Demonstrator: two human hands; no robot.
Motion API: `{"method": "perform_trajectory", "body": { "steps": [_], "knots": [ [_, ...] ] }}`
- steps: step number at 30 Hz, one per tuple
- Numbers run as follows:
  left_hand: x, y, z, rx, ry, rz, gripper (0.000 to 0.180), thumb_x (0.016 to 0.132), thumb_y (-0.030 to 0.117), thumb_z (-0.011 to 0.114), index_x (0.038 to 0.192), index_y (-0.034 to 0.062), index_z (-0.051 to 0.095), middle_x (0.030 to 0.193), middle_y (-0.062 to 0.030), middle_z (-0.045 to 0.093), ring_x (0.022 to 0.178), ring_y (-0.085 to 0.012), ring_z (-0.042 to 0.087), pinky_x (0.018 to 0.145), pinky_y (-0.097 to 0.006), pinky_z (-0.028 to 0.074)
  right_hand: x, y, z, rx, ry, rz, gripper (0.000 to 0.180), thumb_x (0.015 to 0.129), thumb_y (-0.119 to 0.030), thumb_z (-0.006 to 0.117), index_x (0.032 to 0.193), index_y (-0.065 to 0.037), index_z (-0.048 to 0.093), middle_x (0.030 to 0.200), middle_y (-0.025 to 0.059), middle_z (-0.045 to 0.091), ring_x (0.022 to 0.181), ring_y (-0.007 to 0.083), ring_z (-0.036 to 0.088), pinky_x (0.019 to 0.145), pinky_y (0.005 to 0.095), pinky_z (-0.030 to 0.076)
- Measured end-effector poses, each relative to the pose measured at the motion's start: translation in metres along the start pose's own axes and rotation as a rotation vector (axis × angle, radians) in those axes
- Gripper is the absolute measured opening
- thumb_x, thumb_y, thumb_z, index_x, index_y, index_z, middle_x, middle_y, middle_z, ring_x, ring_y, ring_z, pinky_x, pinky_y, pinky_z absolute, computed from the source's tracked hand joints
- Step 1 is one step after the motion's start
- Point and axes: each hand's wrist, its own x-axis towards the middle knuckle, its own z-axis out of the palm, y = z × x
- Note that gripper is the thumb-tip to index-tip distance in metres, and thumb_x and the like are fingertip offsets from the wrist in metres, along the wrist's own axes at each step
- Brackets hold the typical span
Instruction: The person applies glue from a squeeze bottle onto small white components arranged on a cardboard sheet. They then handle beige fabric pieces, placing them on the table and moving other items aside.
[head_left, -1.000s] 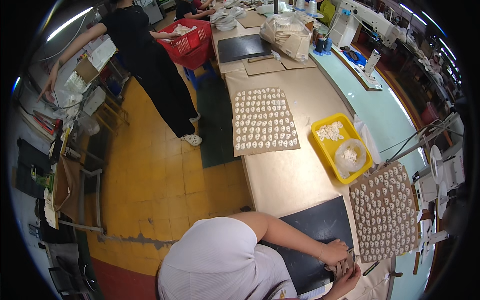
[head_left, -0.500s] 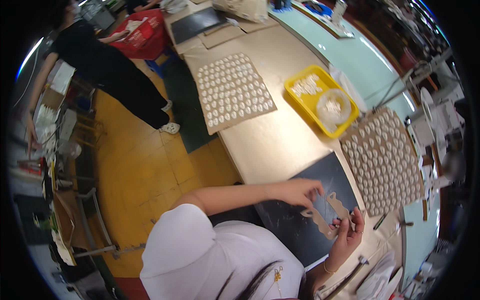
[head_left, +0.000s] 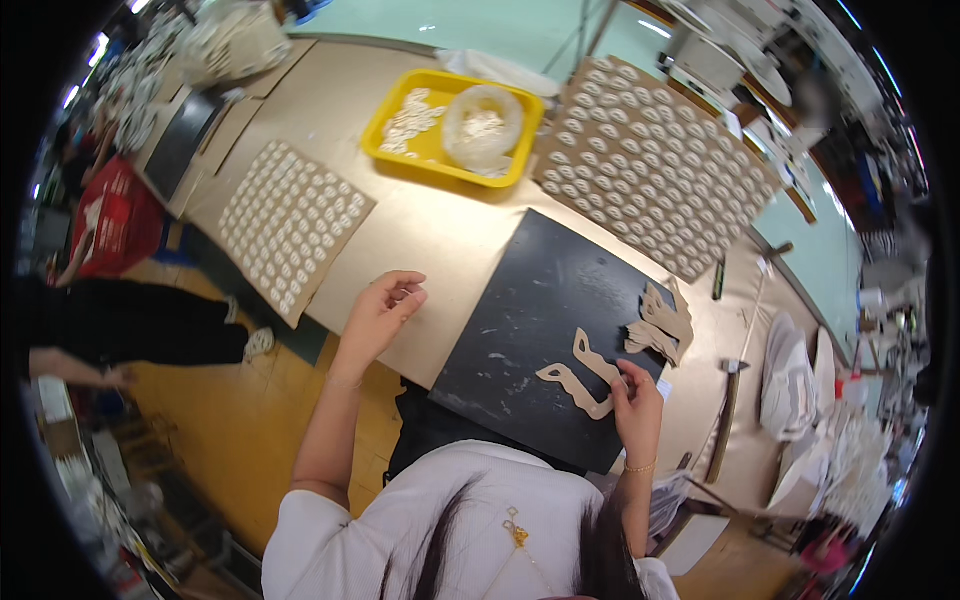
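My left hand [head_left: 385, 315] hangs over the table [head_left: 440, 235], off the left edge of the black board [head_left: 500, 310], fingers loosely curled with the thumb apart. My right hand [head_left: 639, 402] is at the board's right edge, thumb and forefinger against 1 tan cutout [head_left: 598, 408] with 2 wavy arms; I cannot tell whether they pinch it. The cutout is over the board, toward that edge. A pile of tan pieces [head_left: 664, 325] sits by the far right corner.

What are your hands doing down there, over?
Left hand: off the black mat, seemingly empty. Right hand: at tan cutout, grip unclear. Cutout: seemingly lying on mat. Nearby: heap of tan pieces at mat's right edge.
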Motion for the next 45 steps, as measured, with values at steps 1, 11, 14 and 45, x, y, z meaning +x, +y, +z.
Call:
{"method": "perform_trajectory", "body": {
  "steps": [1, 11, 14, 45],
  "knots": [
    [0.005, 0.003, 0.003, 0.017, 0.006, -0.007, 0.024, 0.086, 0.011, 0.062, 0.109, 0.0024, 0.060, 0.085, -0.0005, 0.058, 0.073, -0.0076, 0.053, 0.063, -0.020, 0.044, 0.001, 0.000, -0.002, -0.015, 0.008, 0.007, 0.023, 0.083, -0.005, 0.058, 0.106, -0.001, 0.061, 0.081, 0.0105, 0.057, 0.064, 0.0176, 0.055, 0.059, 0.0283, 0.045],
    [0.085, 0.030, 0.054, -0.008, -0.002, 0.221, 0.023, 0.086, 0.016, 0.063, 0.103, 0.0004, 0.064, 0.092, -0.0063, 0.066, 0.079, -0.0115, 0.058, 0.072, -0.025, 0.048, 0.002, -0.007, -0.003, -0.155, 0.112, -0.082, 0.021, 0.082, -0.012, 0.061, 0.101, -0.002, 0.063, 0.083, 0.0125, 0.055, 0.071, 0.0260, 0.055, 0.064, 0.0346, 0.044],
    [0.085, 0.023, 0.047, 0.047, 0.010, 0.249, 0.022, 0.088, 0.014, 0.061, 0.106, 0.0017, 0.063, 0.087, -0.0023, 0.062, 0.079, -0.0083, 0.057, 0.070, -0.021, 0.046, 0.004, -0.010, 0.003, -0.168, 0.082, -0.119, 0.022, 0.083, -0.013, 0.062, 0.102, -0.001, 0.062, 0.083, 0.0111, 0.054, 0.073, 0.0237, 0.055, 0.063, 0.0324, 0.043],
    [-0.080, -0.114, -0.058, -0.771, 0.709, -0.160, 0.038, 0.090, -0.004, 0.048, 0.125, 0.0028, 0.034, 0.104, -0.0112, 0.051, 0.089, -0.0201, 0.057, 0.086, -0.040, 0.054, 0.010, -0.009, 0.014, -0.164, 0.056, -0.167, 0.022, 0.079, -0.010, 0.067, 0.099, -0.002, 0.063, 0.086, 0.0117, 0.057, 0.081, 0.0259, 0.059, 0.072, 0.0333, 0.047]
  ]
}}
